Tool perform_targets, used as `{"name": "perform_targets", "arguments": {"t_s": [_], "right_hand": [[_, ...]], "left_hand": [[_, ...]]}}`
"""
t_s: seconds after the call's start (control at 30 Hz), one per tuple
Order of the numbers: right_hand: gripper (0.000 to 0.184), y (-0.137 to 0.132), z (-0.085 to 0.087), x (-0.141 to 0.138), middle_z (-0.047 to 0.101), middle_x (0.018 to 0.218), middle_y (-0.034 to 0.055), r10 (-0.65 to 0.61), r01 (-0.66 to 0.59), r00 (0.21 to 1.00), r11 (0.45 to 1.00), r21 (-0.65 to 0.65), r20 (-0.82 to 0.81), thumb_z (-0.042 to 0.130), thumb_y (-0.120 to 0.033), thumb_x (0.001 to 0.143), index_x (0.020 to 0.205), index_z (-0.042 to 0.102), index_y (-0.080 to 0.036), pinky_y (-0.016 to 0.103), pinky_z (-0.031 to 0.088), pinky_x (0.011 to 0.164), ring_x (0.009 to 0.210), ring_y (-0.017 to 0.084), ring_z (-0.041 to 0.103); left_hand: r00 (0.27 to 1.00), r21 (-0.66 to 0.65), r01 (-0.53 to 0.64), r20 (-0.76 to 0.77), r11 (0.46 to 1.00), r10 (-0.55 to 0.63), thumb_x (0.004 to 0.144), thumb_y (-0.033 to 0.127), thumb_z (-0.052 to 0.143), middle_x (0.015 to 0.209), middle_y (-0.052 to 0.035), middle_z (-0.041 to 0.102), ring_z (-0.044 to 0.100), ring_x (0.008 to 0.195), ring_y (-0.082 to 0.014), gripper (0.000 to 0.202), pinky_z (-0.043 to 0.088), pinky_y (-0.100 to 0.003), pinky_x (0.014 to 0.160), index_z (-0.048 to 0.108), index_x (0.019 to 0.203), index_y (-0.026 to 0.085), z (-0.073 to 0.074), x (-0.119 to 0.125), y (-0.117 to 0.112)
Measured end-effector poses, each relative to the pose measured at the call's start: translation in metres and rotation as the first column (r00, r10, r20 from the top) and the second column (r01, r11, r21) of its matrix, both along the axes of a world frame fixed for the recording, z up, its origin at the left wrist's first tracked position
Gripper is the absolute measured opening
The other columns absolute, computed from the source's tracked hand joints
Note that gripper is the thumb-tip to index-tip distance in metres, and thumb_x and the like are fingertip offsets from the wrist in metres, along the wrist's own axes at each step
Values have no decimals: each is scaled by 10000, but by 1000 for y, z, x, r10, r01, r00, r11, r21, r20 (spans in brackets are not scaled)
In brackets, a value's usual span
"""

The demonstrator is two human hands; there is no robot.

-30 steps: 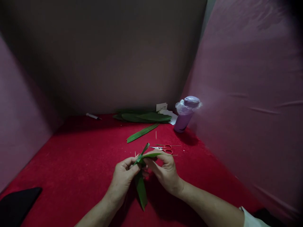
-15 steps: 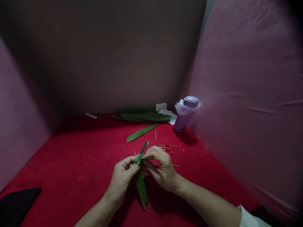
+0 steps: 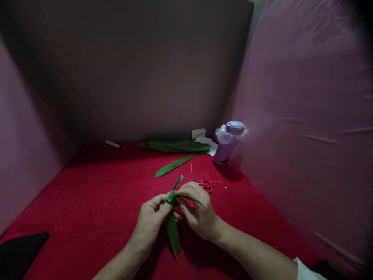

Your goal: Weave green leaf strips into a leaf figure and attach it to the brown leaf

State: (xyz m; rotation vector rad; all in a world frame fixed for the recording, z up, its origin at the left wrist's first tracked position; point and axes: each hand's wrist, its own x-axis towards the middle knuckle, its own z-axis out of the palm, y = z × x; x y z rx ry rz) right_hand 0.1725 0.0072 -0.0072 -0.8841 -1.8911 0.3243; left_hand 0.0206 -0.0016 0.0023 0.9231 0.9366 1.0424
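Observation:
Between my two hands is a folded green leaf [image 3: 173, 233], knotted or wrapped at its middle, with a wide end hanging down and a short stub pointing up. My left hand [image 3: 151, 217] pinches the folded middle between thumb and fingers. At the other side my right hand [image 3: 199, 212] is closed on the leaf, near a narrow strip that runs rightward across its fingers. The tips of the right fingers are partly hidden behind the leaf. Just beyond my right hand lie red-handled scissors [image 3: 206, 183], partly covered by that hand.
A single leaf [image 3: 175, 165] lies ahead, before a pile of leaves [image 3: 180, 146]. White cards [image 3: 198, 133] and a purple cup [image 3: 225, 151] with plastic wrap stand at the back right. A syringe [image 3: 114, 144] lies back left; a toothpick [image 3: 191, 168] is near the scissors.
The narrow strip at my right hand has turned, showing a wider green face now. My right fingers have shifted slightly; my left hand keeps its pinch.

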Motion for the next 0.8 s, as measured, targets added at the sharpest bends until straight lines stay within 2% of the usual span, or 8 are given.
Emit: {"name": "perform_targets", "arguments": {"t_s": [0.33,0.57,0.8], "right_hand": [[77,-1,4,-2,546,795,53,-80,81,997,996,-30,17,465,-127,836,828,529,-170,313,407,676,747,173,503],[75,-2,3,-3,538,793,50,-100,101,995,994,-47,18,456,-137,849,823,519,-169,306,399,679,744,170,496],[80,-3,1,-2,538,794,49,-93,94,995,994,-48,26,450,-149,858,820,513,-182,309,394,675,750,174,494]], "left_hand": [[999,47,35,-26,998,-34,696,276,686,715,-40,702,631,598,-140,218,508,-235,610,691,871,147,1,1,1],[997,97,64,45,993,-69,704,226,684,840,-42,710,636,702,-146,250,505,-231,679,695,949,177,0,1,1],[990,37,131,53,991,-133,711,225,676,808,-42,706,630,719,-152,222,484,-237,685,693,927,174,-1,-4,3]]}}
